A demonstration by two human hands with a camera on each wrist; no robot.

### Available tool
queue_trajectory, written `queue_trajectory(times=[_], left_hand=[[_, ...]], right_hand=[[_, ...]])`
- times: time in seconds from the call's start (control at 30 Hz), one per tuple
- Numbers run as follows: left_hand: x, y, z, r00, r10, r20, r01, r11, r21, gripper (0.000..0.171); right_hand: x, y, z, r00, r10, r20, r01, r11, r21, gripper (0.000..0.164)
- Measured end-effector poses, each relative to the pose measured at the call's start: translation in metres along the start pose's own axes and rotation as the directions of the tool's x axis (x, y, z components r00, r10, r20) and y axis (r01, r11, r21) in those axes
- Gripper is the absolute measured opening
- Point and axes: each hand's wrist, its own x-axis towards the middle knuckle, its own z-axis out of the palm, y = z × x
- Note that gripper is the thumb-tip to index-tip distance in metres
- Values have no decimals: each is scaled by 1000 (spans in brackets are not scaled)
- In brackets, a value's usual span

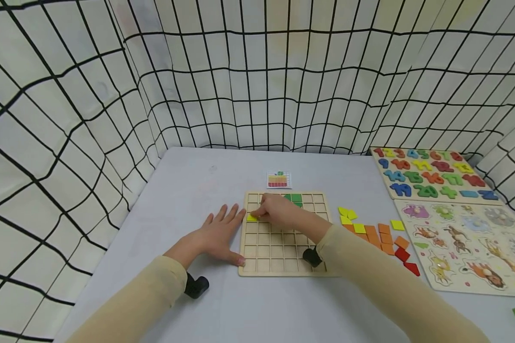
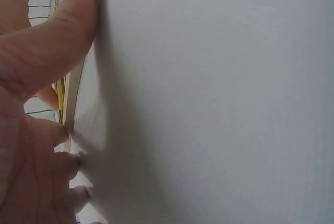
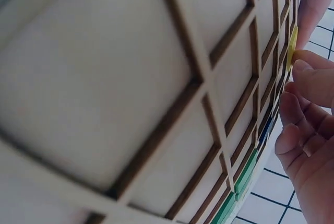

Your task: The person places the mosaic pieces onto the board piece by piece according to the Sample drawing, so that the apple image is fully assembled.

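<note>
A wooden grid board lies on the white table. Near its upper left corner my right hand pinches a yellow square tile between thumb and index finger, down at a cell of the left column. In the right wrist view the yellow tile sits at the thumb tip, with the other fingers curled. My left hand lies spread at the board's left side, its thumb touching the edge. Green tiles fill cells near the top. A dark blue piece shows beyond them in the right wrist view.
Behind the board lies a small picture card. Loose yellow tiles, orange tiles and red tiles lie to the right. Farther right are a number puzzle and an animal puzzle. Black netting surrounds the table.
</note>
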Motion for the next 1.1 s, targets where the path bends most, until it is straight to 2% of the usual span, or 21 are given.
queue_trajectory(times=[0.17,0.33,0.53,0.67,0.77,0.93,1.1], left_hand=[[1,1,0,1000,1,0,-1,1000,-1,125],[1,2,1,1000,-2,1,2,1000,-2,125],[2,1,1,1000,6,-1,-6,1000,-1,125],[2,1,1,1000,4,6,-4,1000,-4,126],[2,1,1,1000,1,7,0,1000,-7,126],[2,3,1,1000,-8,6,8,1000,0,127],[2,3,1,1000,-9,7,9,1000,1,127]], right_hand=[[-15,10,-9,1000,0,-27,1,1000,21,28],[-44,39,-30,994,40,-99,-33,997,68,24],[-93,93,-49,966,220,-137,-208,973,95,22],[-120,124,-53,941,316,-120,-304,946,109,22],[-135,137,-54,926,367,-91,-356,927,119,20],[-152,145,-52,921,390,-17,-383,911,150,14],[-160,143,-48,912,409,42,-410,896,171,11]])
